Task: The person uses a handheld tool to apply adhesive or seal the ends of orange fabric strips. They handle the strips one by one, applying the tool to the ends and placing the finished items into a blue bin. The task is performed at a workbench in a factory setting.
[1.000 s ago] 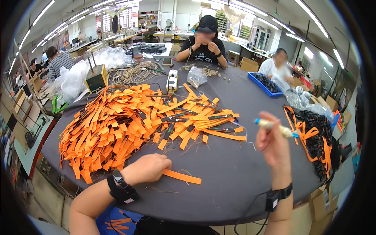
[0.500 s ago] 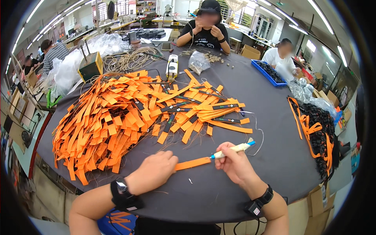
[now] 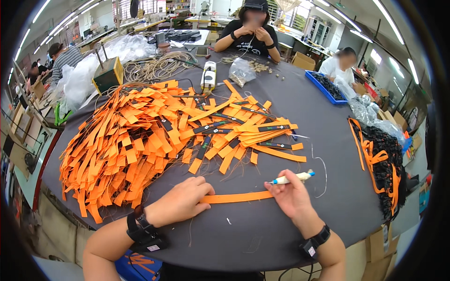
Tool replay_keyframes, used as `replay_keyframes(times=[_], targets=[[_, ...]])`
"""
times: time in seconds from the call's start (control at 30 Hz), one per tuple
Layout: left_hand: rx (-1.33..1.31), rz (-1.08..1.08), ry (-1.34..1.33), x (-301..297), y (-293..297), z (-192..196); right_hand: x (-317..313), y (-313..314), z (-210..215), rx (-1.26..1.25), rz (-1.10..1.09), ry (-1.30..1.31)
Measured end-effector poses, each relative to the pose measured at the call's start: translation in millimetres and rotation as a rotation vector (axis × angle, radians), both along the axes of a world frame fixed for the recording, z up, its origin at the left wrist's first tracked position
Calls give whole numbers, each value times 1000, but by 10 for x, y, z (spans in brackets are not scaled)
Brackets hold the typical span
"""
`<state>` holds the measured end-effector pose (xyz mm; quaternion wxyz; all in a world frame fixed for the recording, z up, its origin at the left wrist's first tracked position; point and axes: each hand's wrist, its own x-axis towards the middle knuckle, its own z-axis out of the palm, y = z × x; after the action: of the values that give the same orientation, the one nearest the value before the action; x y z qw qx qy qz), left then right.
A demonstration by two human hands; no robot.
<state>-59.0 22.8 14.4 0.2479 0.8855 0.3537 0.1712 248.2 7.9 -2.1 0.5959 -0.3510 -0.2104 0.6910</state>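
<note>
In front of me an orange webbing strip [image 3: 239, 197] lies flat on the dark grey cloth. My left hand [image 3: 183, 199] is closed on the strip's left end, fingers bent over it. Between the thumb and fingers of my right hand [image 3: 296, 202] is a cream pen-shaped tool [image 3: 287, 179] with blue ends, its tip pointing left above the cloth. My right fingertips meet the strip's right end; whether they grip it too I cannot tell. Beyond my left hand spreads a large pile of orange strips [image 3: 124, 150], some with black label bands.
At the back stand a green-yellow block [image 3: 108, 77] with metal prongs, coiled cord [image 3: 154, 70], a white power strip [image 3: 209, 77] and a plastic bag [image 3: 241, 71]. A blue tray [image 3: 326, 87] and black straps [image 3: 379, 164] lie right. A co-worker [image 3: 248, 35] sits opposite.
My right hand has shifted slightly right, and the tool's tip has come away from the strip. More of the strip shows between my hands. The co-worker opposite has moved their hands.
</note>
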Motion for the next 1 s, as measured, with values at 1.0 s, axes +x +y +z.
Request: replay_keyframes(times=[1.0], targets=[[-28,110,55,163,69,-62,-758,83,-104,394,283,-689]])
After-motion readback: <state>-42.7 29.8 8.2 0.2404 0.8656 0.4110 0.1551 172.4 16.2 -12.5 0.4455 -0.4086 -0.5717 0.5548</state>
